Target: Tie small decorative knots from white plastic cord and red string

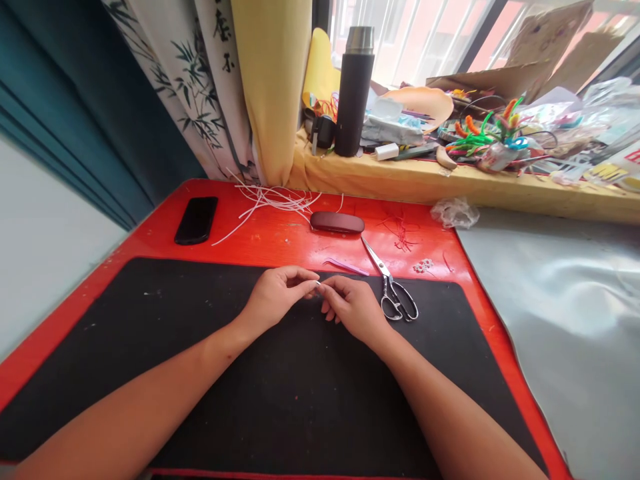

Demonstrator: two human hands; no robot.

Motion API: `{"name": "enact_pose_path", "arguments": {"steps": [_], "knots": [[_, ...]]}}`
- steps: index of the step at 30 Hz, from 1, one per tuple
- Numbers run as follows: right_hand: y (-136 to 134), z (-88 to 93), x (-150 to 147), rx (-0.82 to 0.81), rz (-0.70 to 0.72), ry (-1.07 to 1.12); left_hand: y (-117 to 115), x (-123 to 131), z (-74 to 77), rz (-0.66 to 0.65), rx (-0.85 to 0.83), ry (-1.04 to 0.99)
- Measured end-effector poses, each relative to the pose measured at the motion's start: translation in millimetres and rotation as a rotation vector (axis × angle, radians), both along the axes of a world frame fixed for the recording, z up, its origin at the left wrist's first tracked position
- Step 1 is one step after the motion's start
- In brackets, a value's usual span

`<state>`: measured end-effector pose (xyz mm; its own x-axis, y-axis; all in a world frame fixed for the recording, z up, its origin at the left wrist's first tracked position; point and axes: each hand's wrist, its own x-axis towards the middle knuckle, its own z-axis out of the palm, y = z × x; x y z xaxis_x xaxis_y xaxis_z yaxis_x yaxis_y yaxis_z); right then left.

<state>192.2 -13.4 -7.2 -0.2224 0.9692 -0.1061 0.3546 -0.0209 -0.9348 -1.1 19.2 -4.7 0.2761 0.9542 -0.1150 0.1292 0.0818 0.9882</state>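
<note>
A tiny white piece (319, 283) was pinched between the fingertips of the left hand (277, 295) and the right hand (354, 308). Both hands were closed to a fine pinch just above the black mat (200, 373). Its shape could not be told, and it was judged barely worked. Scissors (393, 283) and a pink strip (347, 267) were seen just beside the right hand. White strips (273, 200), seemingly untouched, were heaped at the far edge of the desk (280, 243), near a maroon case (337, 222) and a phone (197, 219). The hands were crowded by nothing.
</note>
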Motion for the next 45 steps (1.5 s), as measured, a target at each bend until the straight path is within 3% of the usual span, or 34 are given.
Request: {"name": "enact_pose_path", "arguments": {"steps": [7, 13, 28, 39, 45], "knots": [[7.9, 0.1, 4.4, -0.161, -0.026, 0.195, 6.1, -3.5, -7.0, -0.082, -0.114, -0.202], [10.1, 3.5, 7.3, -0.240, -0.010, 0.271, 6.4, -5.0, -6.0, -0.114, -0.095, -0.217], [6.7, 5.9, 4.3, -0.196, 0.055, 0.129, 5.3, -4.0, -0.6, -0.128, -0.033, -0.095], [9.2, 8.4, 7.2, -0.241, 0.045, 0.174, 7.9, -7.3, 4.0, -0.151, -0.186, -0.176], [11.8, 9.8, 9.7, -0.279, 0.068, 0.232, 9.0, -7.3, 1.9, -0.165, -0.186, -0.201]]}}
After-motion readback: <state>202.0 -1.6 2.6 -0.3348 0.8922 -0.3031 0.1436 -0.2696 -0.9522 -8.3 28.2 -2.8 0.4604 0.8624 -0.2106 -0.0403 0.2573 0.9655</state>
